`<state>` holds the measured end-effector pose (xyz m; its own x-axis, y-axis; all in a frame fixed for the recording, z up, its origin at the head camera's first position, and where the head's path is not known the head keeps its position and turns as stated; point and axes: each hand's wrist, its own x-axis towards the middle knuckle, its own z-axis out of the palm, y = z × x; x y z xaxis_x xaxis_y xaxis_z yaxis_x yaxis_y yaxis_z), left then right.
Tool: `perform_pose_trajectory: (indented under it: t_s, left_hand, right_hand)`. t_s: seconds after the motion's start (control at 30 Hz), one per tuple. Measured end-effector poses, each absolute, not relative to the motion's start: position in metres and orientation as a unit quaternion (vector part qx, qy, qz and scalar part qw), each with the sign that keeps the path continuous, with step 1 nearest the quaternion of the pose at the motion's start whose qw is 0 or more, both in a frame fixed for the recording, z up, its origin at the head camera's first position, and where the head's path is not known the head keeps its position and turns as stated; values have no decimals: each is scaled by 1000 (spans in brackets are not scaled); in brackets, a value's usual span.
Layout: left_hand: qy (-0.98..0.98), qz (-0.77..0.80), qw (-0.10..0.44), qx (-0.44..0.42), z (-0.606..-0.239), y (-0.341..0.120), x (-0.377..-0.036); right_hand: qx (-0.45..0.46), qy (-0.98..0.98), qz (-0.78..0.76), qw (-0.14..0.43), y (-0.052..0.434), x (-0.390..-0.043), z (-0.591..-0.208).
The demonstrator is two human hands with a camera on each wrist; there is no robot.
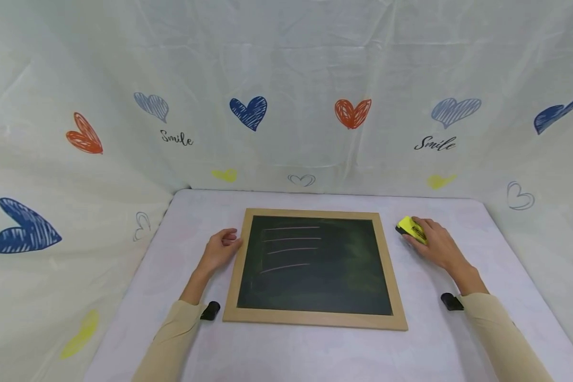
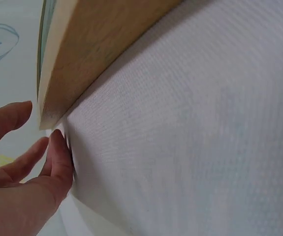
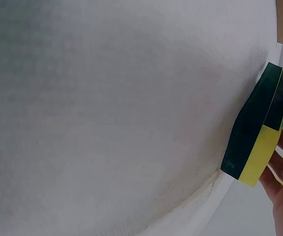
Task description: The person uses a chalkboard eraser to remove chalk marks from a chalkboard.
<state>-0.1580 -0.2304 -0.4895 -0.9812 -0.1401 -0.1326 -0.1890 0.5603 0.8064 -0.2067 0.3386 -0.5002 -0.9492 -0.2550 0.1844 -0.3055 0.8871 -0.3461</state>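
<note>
Now right hand (image 1: pixel 436 245) grips eraser (image 1: pixel 412 228) beside chalkboard (image 1: pixel 315 263).

A yellow-and-dark-green eraser (image 1: pixel 412 228), a dark green chalkboard (image 1: pixel 315 263) with pale lines, framed in light wood.
</note>
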Motion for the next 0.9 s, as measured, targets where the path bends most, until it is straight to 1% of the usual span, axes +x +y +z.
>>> perform_pose_trajectory:
  t_s: [0.33, 0.53, 0.67, 0.9]
  left_hand:
    - [873, 483, 31, -69, -490, -228, -158]
    - [872, 483, 22, -73, -492, -227, -157]
    - [872, 483, 21, -73, -493, -226, -159]
    - [873, 481, 28, -83, -493, -227, -160]
  right_hand:
    - [126, -973, 187, 36, 337, -209, -499]
    - [115, -975, 191, 18, 337, -211, -496]
    - [117, -973, 200, 16, 337, -211, -494]
    - [120, -968, 219, 30, 338, -211, -494]
